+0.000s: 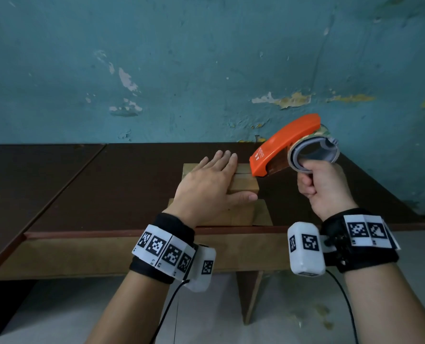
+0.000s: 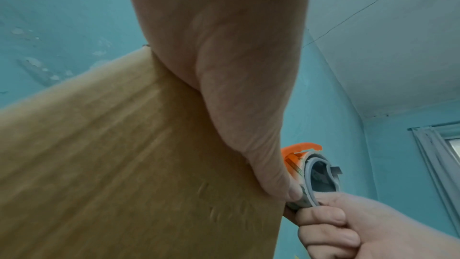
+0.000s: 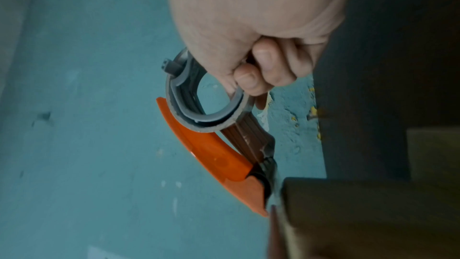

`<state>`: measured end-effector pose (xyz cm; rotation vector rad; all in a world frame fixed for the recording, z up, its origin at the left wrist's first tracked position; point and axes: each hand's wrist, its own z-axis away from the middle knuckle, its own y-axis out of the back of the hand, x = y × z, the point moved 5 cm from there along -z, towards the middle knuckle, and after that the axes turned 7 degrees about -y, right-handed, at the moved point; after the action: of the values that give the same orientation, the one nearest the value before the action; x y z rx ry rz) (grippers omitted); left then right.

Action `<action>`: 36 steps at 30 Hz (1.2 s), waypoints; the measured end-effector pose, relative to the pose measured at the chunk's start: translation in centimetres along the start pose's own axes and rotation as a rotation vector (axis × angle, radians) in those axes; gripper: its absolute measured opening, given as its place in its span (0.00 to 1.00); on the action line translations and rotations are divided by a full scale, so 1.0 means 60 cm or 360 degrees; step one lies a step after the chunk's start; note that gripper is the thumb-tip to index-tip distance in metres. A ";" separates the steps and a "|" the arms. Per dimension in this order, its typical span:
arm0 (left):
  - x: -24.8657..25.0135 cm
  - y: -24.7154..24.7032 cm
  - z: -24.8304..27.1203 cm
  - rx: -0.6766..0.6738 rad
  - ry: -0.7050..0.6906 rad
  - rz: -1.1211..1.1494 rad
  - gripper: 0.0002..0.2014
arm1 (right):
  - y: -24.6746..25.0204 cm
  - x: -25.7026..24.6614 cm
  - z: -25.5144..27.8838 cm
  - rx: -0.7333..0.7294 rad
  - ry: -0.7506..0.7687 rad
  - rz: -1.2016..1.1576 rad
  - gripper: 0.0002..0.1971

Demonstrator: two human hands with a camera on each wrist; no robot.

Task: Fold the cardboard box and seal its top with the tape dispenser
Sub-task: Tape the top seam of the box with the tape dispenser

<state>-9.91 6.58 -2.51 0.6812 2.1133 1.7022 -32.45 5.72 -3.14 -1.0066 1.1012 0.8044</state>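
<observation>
The dark table (image 1: pixel 131 184) carries the cardboard box (image 1: pixel 243 184), plain brown, top flaps meeting. My left hand (image 1: pixel 206 184) lies flat on it, fingers straight. My right hand (image 1: pixel 323 187) grips the orange tape dispenser (image 1: pixel 281 145), nose at the right edge. Risk: flaps spring if pressure eases, skewing tape.

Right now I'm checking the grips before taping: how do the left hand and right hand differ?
The left hand lies flat, fingers straight, pressing the brown cardboard box top; the right hand is curled in a fist. The left hand holds nothing; the right hand grips the orange tape dispenser, its nose at the box's right edge. Both wear black wristbands with white marker tags.
</observation>
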 end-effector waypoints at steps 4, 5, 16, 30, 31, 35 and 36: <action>0.000 0.002 0.002 0.0025 0.0031 0.0087 0.57 | -0.001 0.005 -0.006 -0.0010 -0.0090 -0.0177 0.09; 0.000 0.003 0.002 0.0026 0.0034 0.0092 0.57 | -0.001 0.006 -0.007 -0.0001 -0.0084 -0.0161 0.09; -0.001 0.002 -0.001 -0.0051 -0.0080 0.0050 0.44 | 0.002 -0.003 -0.003 0.0166 0.0102 0.0149 0.04; 0.009 0.007 -0.008 0.0009 -0.0033 0.0089 0.41 | 0.008 0.007 0.002 0.0175 0.0067 0.0195 0.03; 0.011 0.007 -0.008 0.0028 -0.0014 0.0089 0.42 | 0.008 0.008 0.001 0.0175 0.0064 0.0178 0.04; 0.019 0.004 -0.010 0.0024 0.0050 -0.0060 0.47 | 0.007 0.012 -0.002 0.0168 0.0049 0.0155 0.04; 0.020 0.004 -0.011 0.0012 0.0076 -0.0095 0.49 | 0.007 0.012 -0.003 0.0164 0.0051 0.0152 0.04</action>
<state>-11.24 6.75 -2.08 0.5788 2.1511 1.6954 -32.67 5.70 -3.98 -0.8888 1.2134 0.8017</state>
